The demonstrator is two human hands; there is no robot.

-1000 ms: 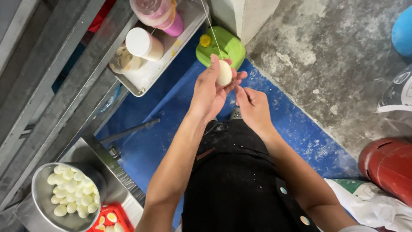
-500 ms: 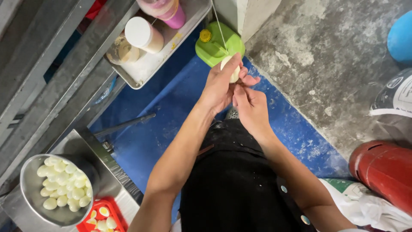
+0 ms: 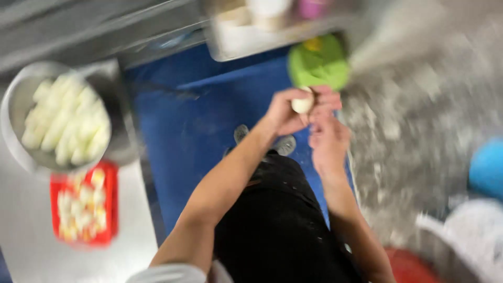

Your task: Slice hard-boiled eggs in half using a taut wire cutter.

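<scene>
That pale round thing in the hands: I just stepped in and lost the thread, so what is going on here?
A person holds a small pale egg-shaped piece in the left hand, while the right hand touches it with its fingers. Both hands are held above a blue mat, near a green container. To the left, a metal bowl is full of similar pale pieces, beside a red tray with more. The picture is blurred, so finer detail is unclear.

Metal bowl (image 3: pixel 15 105), red tray (image 3: pixel 107 209), perhaps green lid (image 3: pixel 319 68)
</scene>
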